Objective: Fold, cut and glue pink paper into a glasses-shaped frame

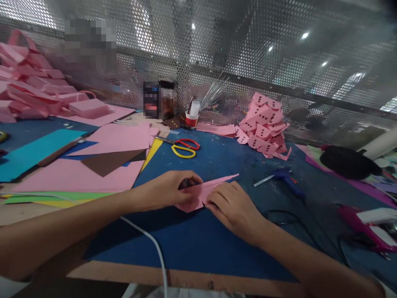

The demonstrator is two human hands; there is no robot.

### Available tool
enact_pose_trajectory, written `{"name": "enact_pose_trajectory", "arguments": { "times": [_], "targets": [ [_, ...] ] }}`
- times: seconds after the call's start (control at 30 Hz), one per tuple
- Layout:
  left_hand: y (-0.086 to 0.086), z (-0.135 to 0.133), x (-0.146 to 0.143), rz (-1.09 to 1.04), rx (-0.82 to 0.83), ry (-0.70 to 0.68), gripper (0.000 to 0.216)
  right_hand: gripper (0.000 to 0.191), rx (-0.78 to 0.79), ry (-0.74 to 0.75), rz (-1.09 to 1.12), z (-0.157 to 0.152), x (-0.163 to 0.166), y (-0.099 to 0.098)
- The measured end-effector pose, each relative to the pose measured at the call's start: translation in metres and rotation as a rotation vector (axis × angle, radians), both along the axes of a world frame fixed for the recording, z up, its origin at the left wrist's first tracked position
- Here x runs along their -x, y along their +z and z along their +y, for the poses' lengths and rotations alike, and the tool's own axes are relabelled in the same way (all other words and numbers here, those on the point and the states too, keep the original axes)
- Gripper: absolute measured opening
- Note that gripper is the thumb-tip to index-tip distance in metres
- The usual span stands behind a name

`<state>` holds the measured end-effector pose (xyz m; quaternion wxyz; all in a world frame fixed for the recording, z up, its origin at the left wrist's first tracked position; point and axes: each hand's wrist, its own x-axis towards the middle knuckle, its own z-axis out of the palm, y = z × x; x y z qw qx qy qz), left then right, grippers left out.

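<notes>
I've got both hands low and centre on the blue mat, meeting over a pink paper piece that lies flat on it, its long point running off toward 2 o'clock. My left hand is curled nearly closed, thumb and fingertips pinching the paper's left end. My right hand lies on the 4 o'clock edge, fingers loosely bent and pressing down, not wrapped around anything.

From the paper, yellow-and-red scissors lie at 12 o'clock, closed. A heap of punched pink pieces sits at 1 o'clock, against the perforated metal screen. A blue-handled tool rests at 3 o'clock, well apart. Big pink sheets with a brown triangle spread at 10 o'clock. A white cable passes under my left forearm.
</notes>
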<state>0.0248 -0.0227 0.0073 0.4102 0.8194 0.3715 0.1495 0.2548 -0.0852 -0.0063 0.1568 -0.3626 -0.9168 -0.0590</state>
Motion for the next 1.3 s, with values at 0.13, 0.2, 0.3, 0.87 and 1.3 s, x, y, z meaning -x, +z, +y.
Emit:
{"name": "enact_pose_trajectory", "arguments": {
  "times": [0.13, 0.2, 0.3, 0.87, 1.3],
  "targets": [
    [-0.004, -0.013, 0.001, -0.015, -0.466, 0.044, 0.032, 0.017, 0.039, -0.042, 0.039, -0.001, 0.002, -0.001],
    [-0.005, -0.02, 0.001, -0.01, -0.587, -0.031, 0.02, 0.016, 0.06, -0.075, 0.061, -0.002, 0.003, -0.002],
    [-0.007, -0.028, -0.001, 0.06, -0.647, -0.174, 0.017, 0.014, 0.092, -0.107, 0.093, -0.004, 0.005, -0.001],
    [-0.017, -0.033, 0.003, 0.07, -0.896, -0.201, 0.021, 0.006, 0.257, -0.256, 0.327, -0.001, 0.01, -0.003],
    [-0.016, -0.035, 0.003, 0.062, -0.935, -0.201, 0.023, 0.006, 0.176, -0.217, 0.289, -0.002, 0.011, -0.003]
  ]
}}
